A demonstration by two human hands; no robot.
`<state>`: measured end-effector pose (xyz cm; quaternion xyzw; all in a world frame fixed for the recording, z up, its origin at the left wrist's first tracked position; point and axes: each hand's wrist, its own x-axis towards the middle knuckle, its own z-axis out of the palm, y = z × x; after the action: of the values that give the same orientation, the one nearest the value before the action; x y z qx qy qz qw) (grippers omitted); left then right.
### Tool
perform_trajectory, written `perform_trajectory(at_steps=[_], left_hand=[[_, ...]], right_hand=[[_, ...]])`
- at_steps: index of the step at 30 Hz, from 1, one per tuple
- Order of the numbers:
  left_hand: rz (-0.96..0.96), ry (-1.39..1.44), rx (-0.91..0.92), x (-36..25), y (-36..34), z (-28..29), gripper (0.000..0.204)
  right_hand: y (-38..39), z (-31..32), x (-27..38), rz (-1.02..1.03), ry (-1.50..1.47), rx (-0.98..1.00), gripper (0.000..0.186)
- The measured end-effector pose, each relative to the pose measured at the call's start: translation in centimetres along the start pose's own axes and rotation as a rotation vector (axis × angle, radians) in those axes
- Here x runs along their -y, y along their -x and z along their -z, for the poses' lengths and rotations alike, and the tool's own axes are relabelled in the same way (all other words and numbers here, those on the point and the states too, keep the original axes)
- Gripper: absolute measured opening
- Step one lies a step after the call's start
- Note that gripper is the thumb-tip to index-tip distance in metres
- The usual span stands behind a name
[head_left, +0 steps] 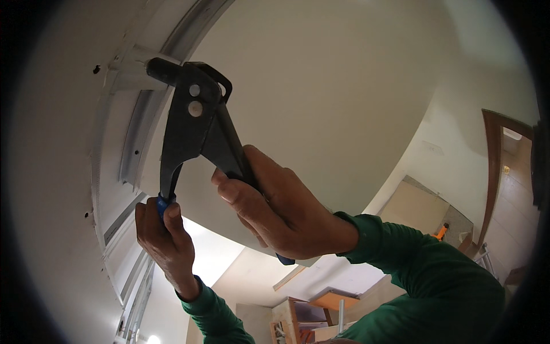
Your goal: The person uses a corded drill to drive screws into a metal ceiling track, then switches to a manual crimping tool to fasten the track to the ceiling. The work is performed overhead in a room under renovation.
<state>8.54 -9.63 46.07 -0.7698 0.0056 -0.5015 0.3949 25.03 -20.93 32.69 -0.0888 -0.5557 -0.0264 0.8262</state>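
Note:
A black two-handled plier tool with blue grips points up at a white metal ceiling track. Its nose presses on a white metal bracket at the upper left. My left hand grips the lower handle by its blue tip. My right hand wraps the other handle, whose blue end shows below the palm. The two handles are spread apart. Both arms wear green sleeves.
A white ceiling board fills the middle and top. Several small holes dot the white surface along the track at left. A brown door frame stands at right. Wooden furniture and an orange object lie far below.

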Motion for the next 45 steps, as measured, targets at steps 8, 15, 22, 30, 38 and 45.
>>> perform_trajectory(at_steps=[8,15,22,30,38,45], left_hand=[[0.003,-0.079,-0.003,1.5,0.3,1.6,0.056],[0.059,-0.081,0.062,2.0,0.7,3.1,0.055],[0.06,-0.048,0.046,1.0,0.3,3.2,0.06],[0.123,-0.027,0.02,0.9,1.0,3.8,0.065],[0.242,0.02,0.009,2.7,1.9,4.7,0.062],[0.254,-0.088,0.018,4.6,3.1,6.7,0.066]], right_hand=[[-0.3,-1.5,-0.7,-0.035,-0.1,0.017,0.033],[-0.3,-1.4,0.4,-0.182,-0.159,0.105,0.034],[-0.5,-1.6,-0.1,-0.121,-0.161,0.101,0.035],[-0.2,-1.9,-0.8,-0.134,-0.214,0.178,0.039],[-0.8,-2.1,-1.6,-0.099,-0.227,0.216,0.043],[-1.0,-2.5,-1.9,-0.113,-0.225,0.277,0.044]])
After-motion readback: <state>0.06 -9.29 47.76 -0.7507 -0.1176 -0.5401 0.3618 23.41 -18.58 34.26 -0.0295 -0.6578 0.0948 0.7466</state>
